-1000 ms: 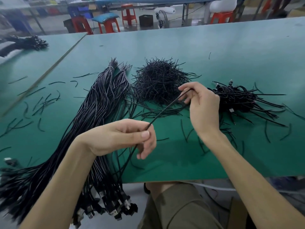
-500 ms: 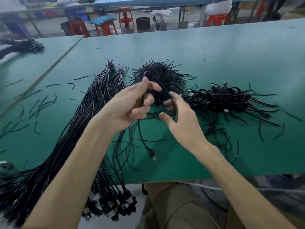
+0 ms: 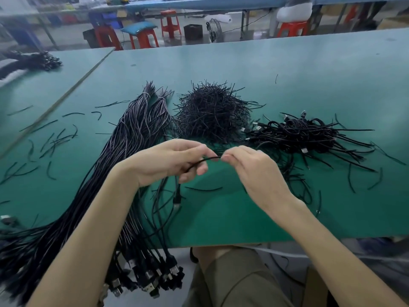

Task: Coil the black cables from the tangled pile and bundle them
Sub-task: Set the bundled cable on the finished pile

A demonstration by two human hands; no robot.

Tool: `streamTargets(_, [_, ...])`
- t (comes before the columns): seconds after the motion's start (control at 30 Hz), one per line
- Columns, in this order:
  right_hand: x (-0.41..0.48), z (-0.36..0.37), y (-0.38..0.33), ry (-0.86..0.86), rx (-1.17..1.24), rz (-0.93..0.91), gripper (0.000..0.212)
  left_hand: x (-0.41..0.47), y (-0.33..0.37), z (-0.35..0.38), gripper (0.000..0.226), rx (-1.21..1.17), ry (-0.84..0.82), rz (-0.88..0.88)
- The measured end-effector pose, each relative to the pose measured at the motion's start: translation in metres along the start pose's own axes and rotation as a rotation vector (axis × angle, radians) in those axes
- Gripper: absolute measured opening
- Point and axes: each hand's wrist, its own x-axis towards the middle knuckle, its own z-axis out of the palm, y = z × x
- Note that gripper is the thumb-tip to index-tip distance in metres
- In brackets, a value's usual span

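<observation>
Far left on the green table (image 3: 287, 69) there's a scatter of short black offcuts (image 3: 55, 138), lying loose and well apart from everything else. Next to them is the long bundle of black cables (image 3: 137, 134), running from a tied end near the middle of the table down to the near edge, where the USB plugs (image 3: 150, 282) hang over the edge. That bottom end is blurry, and the bundle's left part is cut off by the frame.

The left hand (image 3: 172, 160) is above the bundle's right side, fingers curled round one black cable (image 3: 208, 159), with thumb and forefinger closed on it near the tip. The cable drops out below the palm and a plug end (image 3: 177, 200) dangles just over the table. How many loops are inside the fist I can't tell, since the fingers cover them.

Behind the hands is a spiky heap of short ties (image 3: 212, 116), with its near edge hidden by the knuckles.

The right hand (image 3: 254, 173) is pinching the same cable's short exposed stretch with its fingertips, the other fingers tucked in. So both hands are closed on that one cable, nearly touching each other, held above the table.

Right of that sits the tangled pile (image 3: 305, 134) of black cables with a few silver plugs poking out. Its near-left part disappears behind the right hand.
</observation>
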Motion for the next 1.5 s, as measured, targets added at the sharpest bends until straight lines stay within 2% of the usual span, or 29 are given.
streamTargets(0.1, [0.000,-0.003,0.012,-0.001,0.186,0.225,0.027,-0.008,-0.019,-0.018,0.059,-0.150,0.016,0.124])
streamTargets(0.23, [-0.003,0.003,0.011,0.000,0.256,0.265,0.032,-0.005,-0.036,-0.028,0.081,-0.548,0.100,0.313])
streamTargets(0.3, [-0.005,0.010,0.005,-0.049,0.256,0.239,0.033,0.002,-0.040,-0.027,0.076,-0.660,0.179,0.338])
streamTargets(0.4, [-0.011,0.021,-0.005,-0.173,0.244,0.192,0.034,0.016,-0.043,-0.019,0.045,-0.653,0.367,0.286])
streamTargets(0.47, [-0.017,0.027,-0.011,-0.234,0.263,0.160,0.033,0.021,-0.042,-0.010,0.046,-0.684,0.422,0.295])
streamTargets(0.53, [-0.021,0.032,-0.014,-0.269,0.294,0.154,0.032,0.022,-0.040,-0.003,0.051,-0.808,0.403,0.355])
streamTargets(0.63, [-0.018,0.030,-0.012,-0.316,0.428,0.207,0.036,0.013,-0.030,0.002,0.055,-1.002,0.166,0.391])
streamTargets(0.67, [-0.013,0.027,-0.009,-0.292,0.446,0.215,0.041,0.008,-0.027,0.003,0.056,-0.970,0.086,0.376])
streamTargets(0.73, [-0.001,0.016,-0.001,-0.201,0.387,0.206,0.053,-0.002,-0.024,0.006,0.055,-0.694,0.047,0.311])
streamTargets(0.83, [0.017,0.004,0.008,-0.149,0.239,0.221,0.067,-0.009,-0.022,0.017,0.059,0.051,0.091,0.121])
streamTargets(0.9, [0.025,0.001,0.008,-0.138,0.201,0.266,0.067,-0.004,-0.024,0.028,0.059,0.527,0.195,0.003])
streamTargets(0.93, [0.027,0.001,0.006,-0.126,0.223,0.282,0.066,0.000,-0.026,0.033,0.058,0.666,0.287,-0.019])
streamTargets(1.0, [0.029,0.004,-0.003,-0.091,0.350,0.298,0.062,0.005,-0.031,0.040,0.049,0.729,0.485,0.044])
streamTargets(1.07, [0.028,0.009,-0.013,-0.079,0.567,0.322,0.057,0.010,-0.034,0.043,0.045,0.582,0.638,0.154])
streamTargets(1.1, [0.026,0.012,-0.019,-0.093,0.684,0.330,0.054,0.013,-0.033,0.044,0.047,0.409,0.660,0.204])
streamTargets(1.17, [0.019,0.021,-0.030,-0.129,0.844,0.327,0.049,0.017,-0.031,0.048,0.054,-0.077,0.573,0.271])
streamTargets(1.23, [0.011,0.032,-0.037,-0.164,0.873,0.311,0.048,0.021,-0.026,0.053,0.059,-0.555,0.462,0.325])
streamTargets(1.3, [0.005,0.039,-0.039,-0.203,0.785,0.308,0.052,0.019,-0.018,0.049,0.052,-0.946,0.456,0.370])
streamTargets(1.33, [0.002,0.040,-0.036,-0.211,0.710,0.314,0.056,0.014,-0.014,0.042,0.044,-1.057,0.480,0.393])
streamTargets(1.4, [0.001,0.037,-0.028,-0.175,0.576,0.350,0.062,0.001,-0.007,0.027,0.039,-1.094,0.509,0.421])
streamTargets(1.43, [0.002,0.034,-0.022,-0.139,0.536,0.375,0.062,-0.005,-0.005,0.019,0.043,-1.007,0.481,0.409])
streamTargets(1.47, [0.005,0.031,-0.017,-0.105,0.504,0.392,0.062,-0.012,-0.004,0.015,0.047,-0.791,0.440,0.376])
streamTargets(1.5, [0.009,0.028,-0.013,-0.071,0.468,0.397,0.062,-0.017,-0.004,0.016,0.050,-0.473,0.387,0.315])
